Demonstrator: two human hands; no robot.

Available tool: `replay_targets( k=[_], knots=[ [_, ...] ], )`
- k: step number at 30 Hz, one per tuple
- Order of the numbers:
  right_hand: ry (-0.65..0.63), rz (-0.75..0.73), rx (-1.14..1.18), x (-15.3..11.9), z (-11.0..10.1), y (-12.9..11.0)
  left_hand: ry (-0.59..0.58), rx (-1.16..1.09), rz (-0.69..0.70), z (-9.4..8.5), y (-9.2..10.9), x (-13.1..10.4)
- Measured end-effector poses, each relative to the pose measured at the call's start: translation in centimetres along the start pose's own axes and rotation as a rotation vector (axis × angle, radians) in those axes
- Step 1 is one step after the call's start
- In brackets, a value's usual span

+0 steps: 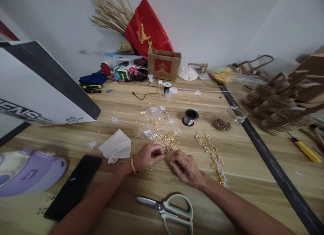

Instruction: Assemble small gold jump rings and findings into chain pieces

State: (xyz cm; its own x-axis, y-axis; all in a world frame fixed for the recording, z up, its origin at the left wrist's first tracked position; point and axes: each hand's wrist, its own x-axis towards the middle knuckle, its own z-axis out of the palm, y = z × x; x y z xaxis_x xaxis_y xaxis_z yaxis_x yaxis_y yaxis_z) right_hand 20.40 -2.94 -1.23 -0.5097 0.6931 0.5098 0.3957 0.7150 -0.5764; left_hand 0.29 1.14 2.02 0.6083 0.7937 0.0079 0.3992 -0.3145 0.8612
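Observation:
Just in front of a heap of gold and clear beads (164, 141), my two hands face each other a short gap apart. My left hand (149, 156), with a gold bangle at the wrist, has thumb and fingertips pinched together. Fingers curled in, my right hand (186, 167) lies low over the wood. Whatever sits in either pinch is too small to make out. Finished-looking beaded strands (214, 157) lie to the right of my right hand. Scissors with pale handles (168, 208) rest nearer to me.
A wire spool (190, 118) and a dish of dark beads (222, 124) stand beyond the strands. On the left are a crumpled tissue (116, 146), a black phone (73, 186) and a large white box (45, 89). Small wooden baskets (275, 106) crowd the right side.

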Motion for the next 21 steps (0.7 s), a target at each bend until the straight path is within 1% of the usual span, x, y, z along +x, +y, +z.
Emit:
replay_targets(
  k=[5,11,21],
  knots=[
    [0.003,-0.002,-0.017,-0.03,0.03,0.0,0.013,0.025,0.009,0.12,0.32,-0.02],
    [0.002,0.001,-0.026,-0.03,0.06,0.01,0.019,0.036,0.027,0.15,0.23,-0.04],
    [0.024,0.0,-0.053,0.04,0.12,0.12,0.068,0.146,0.118,0.2,0.07,-0.16]
  ],
)
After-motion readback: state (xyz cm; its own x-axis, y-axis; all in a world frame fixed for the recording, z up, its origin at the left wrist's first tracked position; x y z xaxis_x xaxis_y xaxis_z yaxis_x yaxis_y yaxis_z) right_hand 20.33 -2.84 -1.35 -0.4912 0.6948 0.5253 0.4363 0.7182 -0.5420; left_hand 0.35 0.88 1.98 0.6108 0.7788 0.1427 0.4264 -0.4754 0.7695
